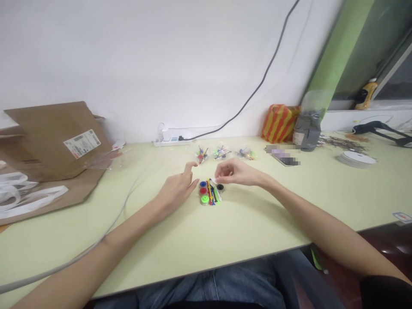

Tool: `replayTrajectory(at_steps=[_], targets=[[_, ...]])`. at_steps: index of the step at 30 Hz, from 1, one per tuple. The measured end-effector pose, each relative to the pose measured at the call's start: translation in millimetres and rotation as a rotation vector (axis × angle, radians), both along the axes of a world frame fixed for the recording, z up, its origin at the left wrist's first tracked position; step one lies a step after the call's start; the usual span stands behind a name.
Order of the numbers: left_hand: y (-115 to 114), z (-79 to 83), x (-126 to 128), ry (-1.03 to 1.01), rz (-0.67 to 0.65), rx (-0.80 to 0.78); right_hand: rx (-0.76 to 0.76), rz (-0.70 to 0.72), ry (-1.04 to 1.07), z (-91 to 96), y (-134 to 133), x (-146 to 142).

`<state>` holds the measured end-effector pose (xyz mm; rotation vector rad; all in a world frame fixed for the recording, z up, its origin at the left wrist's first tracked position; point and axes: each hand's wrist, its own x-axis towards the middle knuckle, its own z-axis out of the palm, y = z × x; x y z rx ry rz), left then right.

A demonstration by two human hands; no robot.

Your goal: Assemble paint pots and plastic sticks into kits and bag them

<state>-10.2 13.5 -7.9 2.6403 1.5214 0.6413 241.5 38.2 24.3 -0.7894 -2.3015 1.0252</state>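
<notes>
The right hand [236, 171] pinches a flimsy pale scrap [213, 180] at its edge, the open left hand [176, 192] beside light plastic sticks [211, 192].

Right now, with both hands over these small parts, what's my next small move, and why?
Probably lower the pale scrap pinched by your right hand onto the table beside the coloured sticks: it hangs just above them, and your left hand is open, holding nothing, beside the round blue, red and green discs.
</notes>
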Motion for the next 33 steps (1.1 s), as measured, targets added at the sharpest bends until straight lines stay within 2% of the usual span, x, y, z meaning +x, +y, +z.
replayTrajectory(at_steps=[4,8,24,33], targets=[[7,-5.5,-7,0.153,0.001,-0.051,-0.12,0.12,-0.292,10.8,7,25],[6,-5.4,-7,0.268,-0.048,-0.092,-0.172,0.148,-0.501,6.6,9,28],[5,-2.0,-7,0.312,-0.085,-0.07,-0.154,0.152,-0.379,-3.5,12,18],[1,3.4,-4,0.345,-0.072,-0.088,-0.111,0.152,-0.378,-2.4,10,17]])
